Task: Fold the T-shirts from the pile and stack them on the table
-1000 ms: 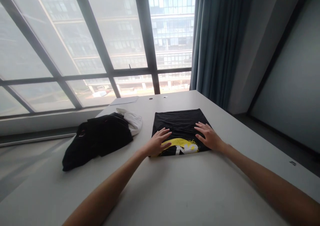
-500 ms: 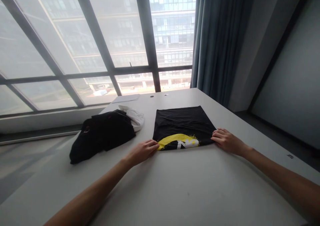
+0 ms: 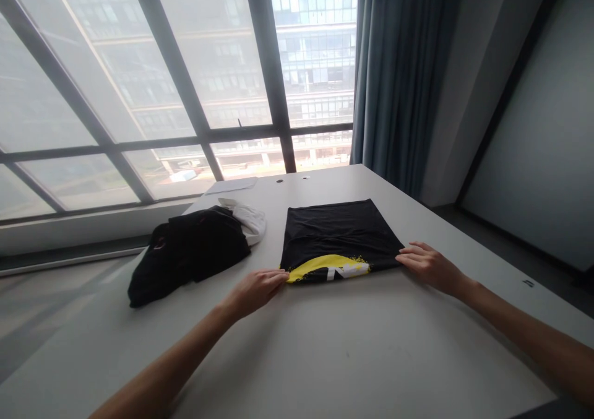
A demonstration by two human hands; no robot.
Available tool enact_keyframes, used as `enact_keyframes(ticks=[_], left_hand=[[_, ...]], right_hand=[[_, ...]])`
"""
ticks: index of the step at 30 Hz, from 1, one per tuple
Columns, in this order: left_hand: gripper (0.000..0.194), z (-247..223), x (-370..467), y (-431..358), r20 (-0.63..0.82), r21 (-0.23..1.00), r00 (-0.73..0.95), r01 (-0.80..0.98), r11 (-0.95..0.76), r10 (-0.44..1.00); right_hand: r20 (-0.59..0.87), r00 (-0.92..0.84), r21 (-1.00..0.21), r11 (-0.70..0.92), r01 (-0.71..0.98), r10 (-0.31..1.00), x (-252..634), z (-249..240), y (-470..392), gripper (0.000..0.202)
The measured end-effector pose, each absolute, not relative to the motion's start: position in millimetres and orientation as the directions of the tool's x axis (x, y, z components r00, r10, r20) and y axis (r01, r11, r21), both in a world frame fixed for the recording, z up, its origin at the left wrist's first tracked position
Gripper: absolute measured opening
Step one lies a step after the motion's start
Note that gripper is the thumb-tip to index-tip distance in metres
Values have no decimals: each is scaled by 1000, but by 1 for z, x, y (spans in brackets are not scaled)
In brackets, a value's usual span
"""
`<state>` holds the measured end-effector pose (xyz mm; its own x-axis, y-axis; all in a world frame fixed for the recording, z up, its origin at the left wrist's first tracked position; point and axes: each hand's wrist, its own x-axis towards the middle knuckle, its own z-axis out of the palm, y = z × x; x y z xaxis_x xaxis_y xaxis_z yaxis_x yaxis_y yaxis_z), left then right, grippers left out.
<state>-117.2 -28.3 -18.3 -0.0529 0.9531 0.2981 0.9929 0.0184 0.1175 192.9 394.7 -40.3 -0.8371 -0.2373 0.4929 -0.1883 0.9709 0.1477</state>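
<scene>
A black cloth (image 3: 336, 230) with a yellow and white print along its near edge lies folded into a rough rectangle on the white table. My left hand (image 3: 260, 286) pinches its near left corner, by the yellow print. At the near right corner, my right hand (image 3: 429, 267) grips the cloth between thumb and fingers. The cloth's near edge runs fairly straight between both hands, with small wrinkles across the middle.
On the left of the white table (image 3: 371, 357) lies a heap of black clothing (image 3: 190, 252) with a white garment (image 3: 250, 221) behind it. A thin white sheet (image 3: 232, 185) is at the far edge. Windows and a blue-grey curtain (image 3: 394, 85) stand beyond.
My hands have moved slightly apart, drawing the near corners of the black cloth outward. The near edge looks more stretched, and the view has shifted a little.
</scene>
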Motion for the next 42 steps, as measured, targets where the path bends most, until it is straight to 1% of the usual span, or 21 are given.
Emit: enact_keyframes(ticks=[2,5,12,15,17,20,22,25,28,31,34,38,40,42], left_hand=[[28,-8,-103,-38,299,133,-68,991,29,952],[26,12,-79,-54,277,193,-107,980,54,955],[22,76,-47,-73,121,353,-170,928,118,978],[23,98,-59,-67,105,433,-208,890,144,972],[27,108,-77,-55,80,523,-248,835,171,965],[35,112,-111,-28,17,675,-314,704,221,949],[36,107,-137,-7,8,719,-378,646,257,926],[32,89,-177,27,2,725,-503,596,345,864],[28,61,-209,58,-96,713,-605,513,479,791],[25,29,-228,80,-151,677,-631,495,545,761],[30,6,-239,91,-146,633,-636,528,566,757],[40,-7,-251,92,-126,575,-613,595,561,780],[39,-7,-256,90,-132,510,-598,643,571,791],[36,-5,-258,90,-149,440,-600,672,596,786]], right_hand=[[494,-842,96,976,-196,-218,203,-33,389,35],[477,-859,9,979,-205,-184,222,-19,377,33],[436,-895,-137,975,-174,-98,252,25,366,26],[427,-904,-224,964,-142,-34,245,48,371,21],[411,-911,-294,950,-102,29,231,62,379,20],[337,-927,-403,915,17,166,193,76,394,23],[287,-930,-449,890,80,229,161,80,407,24],[231,-939,-507,855,107,254,110,75,429,25],[134,-939,-562,805,191,317,63,57,446,25],[9,-929,-523,794,311,370,29,30,455,23],[-85,-925,-477,800,364,370,11,6,459,21],[-100,-940,-488,807,332,326,5,-9,472,23],[-84,-953,-501,815,292,290,5,-10,479,25],[-84,-957,-481,830,284,279,7,-9,483,26]])
